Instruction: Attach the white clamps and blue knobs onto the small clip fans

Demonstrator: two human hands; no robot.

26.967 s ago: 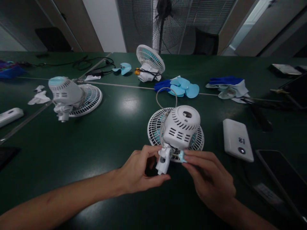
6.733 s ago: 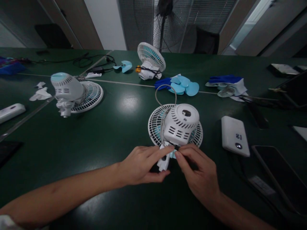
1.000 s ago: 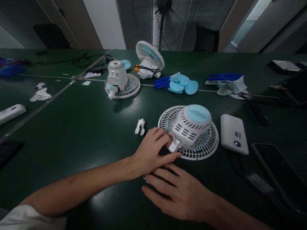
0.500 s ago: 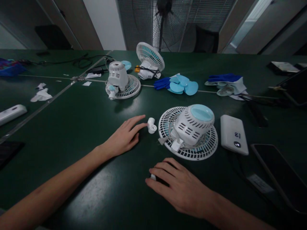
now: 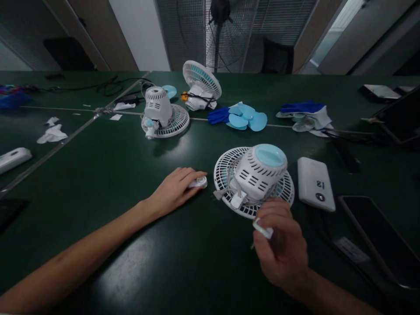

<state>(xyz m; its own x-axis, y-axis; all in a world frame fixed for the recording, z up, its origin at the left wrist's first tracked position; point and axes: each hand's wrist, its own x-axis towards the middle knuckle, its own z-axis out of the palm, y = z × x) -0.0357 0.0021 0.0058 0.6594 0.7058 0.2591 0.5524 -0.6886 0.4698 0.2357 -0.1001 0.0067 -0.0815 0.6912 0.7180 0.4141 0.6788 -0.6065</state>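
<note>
My left hand [image 5: 175, 189] is closed around a white plastic joint piece [image 5: 199, 182], just left of the nearest fan; the fingers cover part of the piece. Between the thumb and fingers of my right hand [image 5: 282, 245] is a small white plastic part [image 5: 262, 228], lifted at the front rim of that fan. The white fan [image 5: 259, 175] lies grille down, its motor housing with a light-blue cap facing up. Its cord is bundled against the housing, and the plug [image 5: 219, 193] rests at the grille's left edge.
Farther back are a second face-down fan [image 5: 159, 107], a tilted fan [image 5: 202, 85], light-blue blades [image 5: 247, 117] and blue-and-white gloves [image 5: 305, 114]. On the right lie a white power bank [image 5: 316, 183] and a dark phone [image 5: 377, 236]. Paper scraps [image 5: 52, 133] lie at left.
My left hand has closed on the white joint piece that it was only touching. My right hand has risen from the table and moved right, bringing the small white part with it.
</note>
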